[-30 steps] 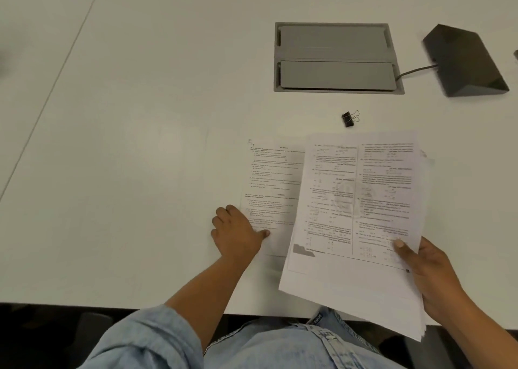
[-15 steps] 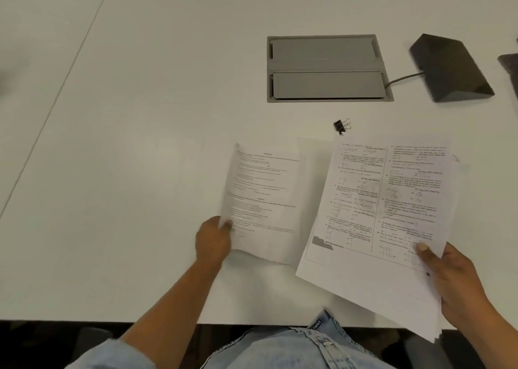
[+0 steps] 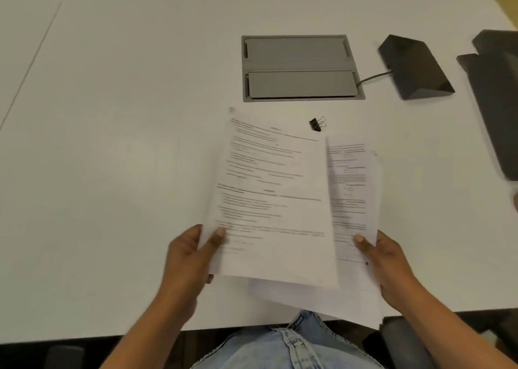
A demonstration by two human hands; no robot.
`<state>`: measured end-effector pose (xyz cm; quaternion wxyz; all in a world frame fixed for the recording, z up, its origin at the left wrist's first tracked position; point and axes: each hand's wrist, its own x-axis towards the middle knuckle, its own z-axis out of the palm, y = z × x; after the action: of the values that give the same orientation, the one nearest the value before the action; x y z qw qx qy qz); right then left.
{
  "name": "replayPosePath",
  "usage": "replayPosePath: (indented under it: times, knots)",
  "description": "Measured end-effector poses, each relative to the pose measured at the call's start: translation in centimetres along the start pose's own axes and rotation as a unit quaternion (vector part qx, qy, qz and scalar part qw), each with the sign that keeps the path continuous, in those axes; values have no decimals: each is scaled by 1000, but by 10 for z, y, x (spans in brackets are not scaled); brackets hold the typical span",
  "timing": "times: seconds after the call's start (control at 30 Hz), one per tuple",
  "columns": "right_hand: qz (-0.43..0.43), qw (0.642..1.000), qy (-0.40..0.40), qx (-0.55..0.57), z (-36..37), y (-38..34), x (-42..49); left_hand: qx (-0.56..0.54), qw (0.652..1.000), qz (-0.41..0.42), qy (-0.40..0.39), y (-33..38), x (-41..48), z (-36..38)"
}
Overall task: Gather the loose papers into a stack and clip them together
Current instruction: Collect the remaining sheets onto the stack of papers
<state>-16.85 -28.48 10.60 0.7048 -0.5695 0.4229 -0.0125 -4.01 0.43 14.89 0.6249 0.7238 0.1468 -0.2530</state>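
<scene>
The left hand [image 3: 187, 256] pinches one sheet [image 3: 269, 200] laid over the pile [image 3: 353, 189] gripped by the right hand [image 3: 388, 267], all held above the worktop [image 3: 112, 144], so gathering looks nearly done, while squaring and the clip [image 3: 316, 123], lying untouched just beyond, remain.

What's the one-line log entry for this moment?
stage: gathering | left hand: holds single sheet over stack | right hand: holds paper stack | binder clip: on table, untouched
</scene>
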Motion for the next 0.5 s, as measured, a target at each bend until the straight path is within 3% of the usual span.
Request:
replayPosePath:
  times: [0.17,0.3,0.37,0.5]
  knots:
    - [7,999,-42,1,29,-3,4,63,996,-46,-48,5,-2,25]
    - [7,998,-66,17,36,-8,9,172,985,22,7,9,13,22]
    - [3,997,-80,20,38,-11,8,159,987,25,11,14,28,19]
    - [-2,997,-77,4,45,-20,5,-4,981,-100,-168,25,53,24]
